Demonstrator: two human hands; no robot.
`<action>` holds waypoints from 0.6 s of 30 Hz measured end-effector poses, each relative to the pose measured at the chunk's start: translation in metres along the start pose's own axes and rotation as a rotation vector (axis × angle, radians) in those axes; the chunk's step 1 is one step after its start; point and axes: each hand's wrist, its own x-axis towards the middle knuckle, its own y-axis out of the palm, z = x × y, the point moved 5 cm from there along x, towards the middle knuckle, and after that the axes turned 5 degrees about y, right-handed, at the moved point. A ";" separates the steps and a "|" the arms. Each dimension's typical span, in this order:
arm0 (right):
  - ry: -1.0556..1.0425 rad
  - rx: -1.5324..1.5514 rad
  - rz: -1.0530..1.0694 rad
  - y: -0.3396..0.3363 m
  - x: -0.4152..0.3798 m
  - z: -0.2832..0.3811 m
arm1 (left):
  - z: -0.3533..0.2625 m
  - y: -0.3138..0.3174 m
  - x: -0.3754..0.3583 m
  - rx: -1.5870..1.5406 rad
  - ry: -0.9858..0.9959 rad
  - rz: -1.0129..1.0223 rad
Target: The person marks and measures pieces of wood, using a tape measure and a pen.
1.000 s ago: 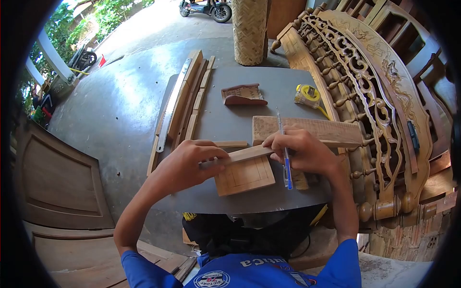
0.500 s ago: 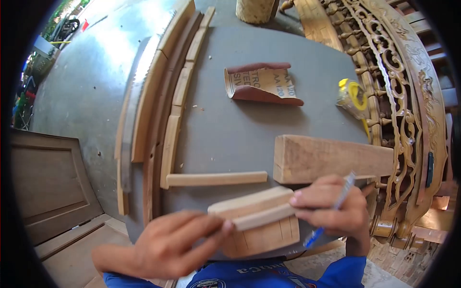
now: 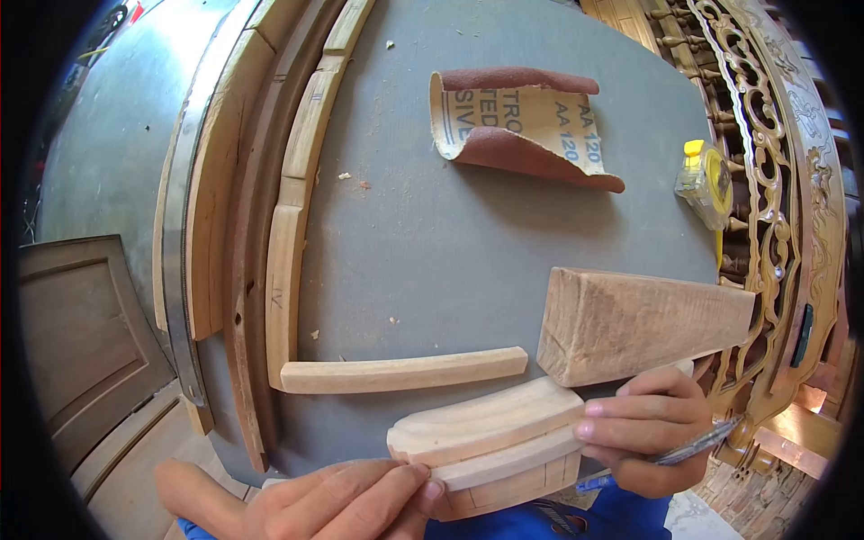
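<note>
At the bottom middle, a thin pale wooden strip (image 3: 508,457) lies across a curved wooden block (image 3: 486,418) with pencil lines on its near face. My left hand (image 3: 346,499) pinches the strip's left end between thumb and fingers. At its right end, the fingertips of my right hand (image 3: 652,432) press the strip against the block. A pen (image 3: 697,443) with a blue end is also tucked in my right hand. Just beyond the block lies another thin wooden strip (image 3: 405,370). A thick wooden block (image 3: 643,326) sits beyond my right hand.
Curled sandpaper (image 3: 526,130) rests on the grey table (image 3: 405,243), with a yellow tape measure (image 3: 706,184) to its right. Long wooden pieces (image 3: 292,207) and a metal saw blade (image 3: 186,216) run along the left. Carved wooden furniture (image 3: 778,198) stands at the right.
The view has moved closer to the table and its objects appear larger. Both hands still hold the strip at the block, and the pen in my right hand has tilted flatter.
</note>
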 end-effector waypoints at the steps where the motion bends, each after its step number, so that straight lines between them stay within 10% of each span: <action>1: 0.031 0.013 -0.016 0.000 -0.001 0.001 | 0.000 0.000 0.001 -0.005 -0.003 0.001; 18: 0.019 -0.003 0.010 0.001 -0.001 0.001 | 0.002 0.000 0.006 0.033 -0.016 0.060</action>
